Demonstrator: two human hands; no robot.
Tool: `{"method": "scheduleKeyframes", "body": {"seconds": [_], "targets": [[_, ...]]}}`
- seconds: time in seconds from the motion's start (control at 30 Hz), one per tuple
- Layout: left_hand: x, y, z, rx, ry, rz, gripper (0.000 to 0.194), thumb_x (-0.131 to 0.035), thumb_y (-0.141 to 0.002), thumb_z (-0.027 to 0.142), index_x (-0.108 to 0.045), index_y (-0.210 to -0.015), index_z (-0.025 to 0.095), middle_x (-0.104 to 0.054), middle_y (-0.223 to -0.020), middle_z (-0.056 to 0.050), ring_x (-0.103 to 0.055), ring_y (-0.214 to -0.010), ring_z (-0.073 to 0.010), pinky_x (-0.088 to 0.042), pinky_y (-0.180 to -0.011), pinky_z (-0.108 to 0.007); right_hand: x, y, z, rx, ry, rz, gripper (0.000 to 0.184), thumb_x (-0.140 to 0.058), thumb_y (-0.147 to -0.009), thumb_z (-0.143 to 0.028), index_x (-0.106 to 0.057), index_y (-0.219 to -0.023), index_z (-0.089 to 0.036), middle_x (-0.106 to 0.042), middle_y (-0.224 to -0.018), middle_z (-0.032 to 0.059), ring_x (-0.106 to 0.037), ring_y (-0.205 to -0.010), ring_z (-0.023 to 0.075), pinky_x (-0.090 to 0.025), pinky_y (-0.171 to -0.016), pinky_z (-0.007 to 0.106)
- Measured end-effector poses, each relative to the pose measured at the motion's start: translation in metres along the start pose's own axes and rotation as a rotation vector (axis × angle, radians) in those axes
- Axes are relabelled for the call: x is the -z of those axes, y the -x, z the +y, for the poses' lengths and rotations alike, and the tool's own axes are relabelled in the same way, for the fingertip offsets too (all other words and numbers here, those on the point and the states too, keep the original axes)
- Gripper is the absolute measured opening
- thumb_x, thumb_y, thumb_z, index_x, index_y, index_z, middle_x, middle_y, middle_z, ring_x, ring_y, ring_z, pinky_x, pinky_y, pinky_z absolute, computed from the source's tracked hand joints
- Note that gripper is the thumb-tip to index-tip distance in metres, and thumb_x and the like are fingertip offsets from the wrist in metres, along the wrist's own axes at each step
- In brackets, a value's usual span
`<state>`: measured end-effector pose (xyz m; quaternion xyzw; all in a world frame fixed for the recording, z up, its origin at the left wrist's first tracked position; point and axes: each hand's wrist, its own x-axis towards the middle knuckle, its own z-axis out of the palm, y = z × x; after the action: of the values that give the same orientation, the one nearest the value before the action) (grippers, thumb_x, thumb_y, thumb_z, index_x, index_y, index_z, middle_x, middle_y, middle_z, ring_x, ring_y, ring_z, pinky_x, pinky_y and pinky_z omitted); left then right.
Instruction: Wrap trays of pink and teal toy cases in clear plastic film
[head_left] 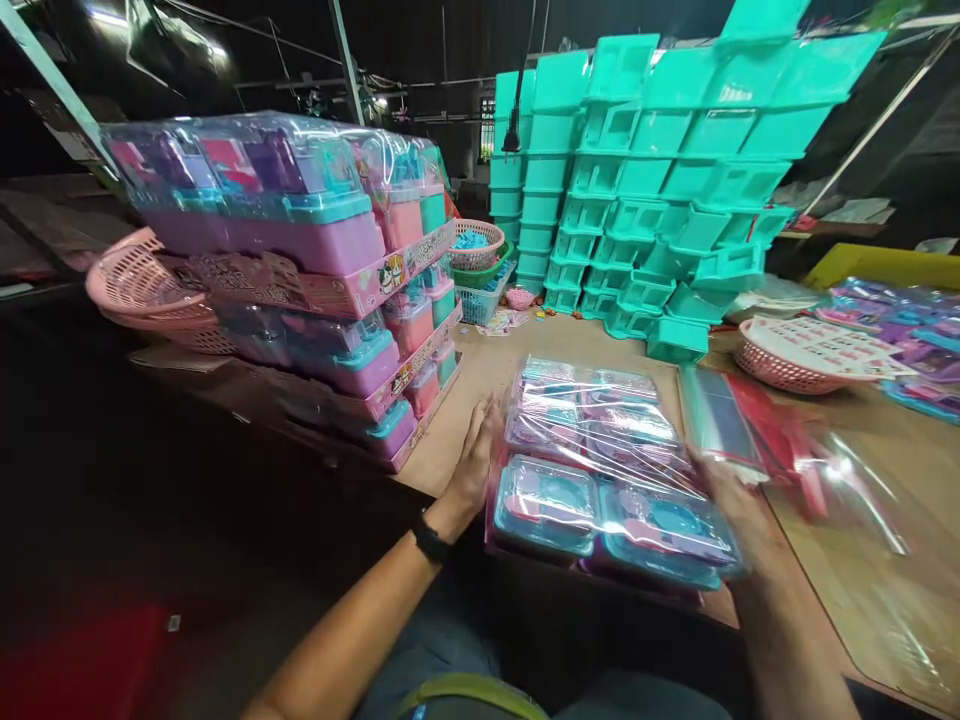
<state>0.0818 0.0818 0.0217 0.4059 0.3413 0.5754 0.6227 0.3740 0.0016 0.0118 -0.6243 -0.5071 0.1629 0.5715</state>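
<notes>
A clear-wrapped toy pack (607, 470) with teal and pink trays inside lies on the brown table (480, 400) in front of me. My left hand (476, 455) presses flat against its left side, fingers stretched out; a black band sits on that wrist. My right hand (724, 490) is at the pack's right edge, blurred by motion and partly hidden behind the wrapping, so its fingers do not show clearly. To the left stands a stack of three finished wrapped packs (315, 280).
Tall stacks of teal plastic trays (645, 180) rise at the back. Pink baskets sit at left (142, 290), back centre (476, 245) and right (787, 365). Red and clear sleeves (750, 425) lie right of the pack. More wrapped items (900, 340) lie far right.
</notes>
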Motion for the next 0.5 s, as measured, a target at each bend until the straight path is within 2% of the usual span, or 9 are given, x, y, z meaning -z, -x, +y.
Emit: {"method": "scheduleKeyframes", "body": {"seconds": [0.07,0.13,0.2,0.27,0.33,0.4,0.5], "targets": [[0.010,0.020,0.011,-0.306,-0.274,-0.126,0.063,-0.055,-0.101,0.050,-0.040,-0.158,0.027,-0.029,-0.172,-0.006,-0.019,-0.161,-0.0246,-0.011,-0.132,-0.045,0.010,0.011,-0.027,0.038,0.027,0.055,0.047,-0.047,-0.105,-0.054,-0.069,-0.133,-0.023,-0.069,-0.137,0.0106,-0.069,-0.118,0.0260,-0.055,-0.101,0.043],[0.021,0.037,0.023,-0.598,-0.590,-0.304,0.059,-0.069,-0.094,0.049,-0.055,-0.148,0.029,-0.032,-0.171,-0.007,-0.019,-0.160,-0.0317,-0.014,-0.130,-0.054,0.019,0.031,-0.053,0.273,0.213,-0.017,0.038,-0.054,-0.104,-0.045,-0.069,-0.134,-0.028,-0.061,-0.149,0.0055,-0.057,-0.137,0.0281,-0.044,-0.114,0.046],[0.028,0.049,0.031,-0.784,-0.805,-0.402,0.046,-0.079,-0.087,0.040,-0.069,-0.132,0.029,-0.045,-0.163,-0.009,-0.025,-0.158,-0.0346,-0.018,-0.128,-0.059,0.023,0.050,-0.071,0.540,0.373,-0.136,0.035,-0.063,-0.099,-0.043,-0.071,-0.131,-0.030,-0.060,-0.150,0.0035,-0.051,-0.141,0.0310,-0.039,-0.117,0.048],[0.031,0.055,0.034,-0.890,-0.903,-0.406,0.036,-0.080,-0.087,0.029,-0.073,-0.123,0.027,-0.062,-0.148,-0.011,-0.039,-0.152,-0.0325,-0.025,-0.125,-0.059,0.024,0.064,-0.076,0.695,0.472,-0.176,0.035,-0.069,-0.097,-0.035,-0.071,-0.131,-0.031,-0.066,-0.142,0.0044,-0.058,-0.133,0.0311,-0.043,-0.111,0.048],[0.030,0.059,0.033,-0.962,-0.928,-0.379,0.032,-0.077,-0.089,0.021,-0.073,-0.120,0.025,-0.073,-0.134,-0.011,-0.050,-0.145,-0.0291,-0.032,-0.123,-0.056,0.022,0.071,-0.073,0.719,0.525,-0.128,0.038,-0.070,-0.095,-0.022,-0.069,-0.132,-0.032,-0.072,-0.131,0.0048,-0.065,-0.121,0.0288,-0.047,-0.103,0.046],[0.028,0.061,0.032,-1.027,-0.930,-0.357,0.028,-0.075,-0.090,0.016,-0.073,-0.117,0.025,-0.077,-0.126,-0.009,-0.054,-0.142,-0.0273,-0.036,-0.121,-0.054,0.020,0.075,-0.069,0.752,0.536,-0.069,0.044,-0.070,-0.094,-0.013,-0.068,-0.132,-0.034,-0.075,-0.123,0.0025,-0.068,-0.109,0.0257,-0.049,-0.094,0.042],[0.025,0.064,0.031,-1.113,-0.947,-0.331,0.031,-0.072,-0.091,0.010,-0.072,-0.118,0.026,-0.079,-0.120,-0.005,-0.059,-0.137,-0.0254,-0.042,-0.119,-0.052,0.014,0.081,-0.071,0.763,0.566,-0.030,0.054,-0.070,-0.092,-0.009,-0.064,-0.138,-0.037,-0.077,-0.118,0.0000,-0.069,-0.103,0.0242,-0.050,-0.088,0.039]]}}
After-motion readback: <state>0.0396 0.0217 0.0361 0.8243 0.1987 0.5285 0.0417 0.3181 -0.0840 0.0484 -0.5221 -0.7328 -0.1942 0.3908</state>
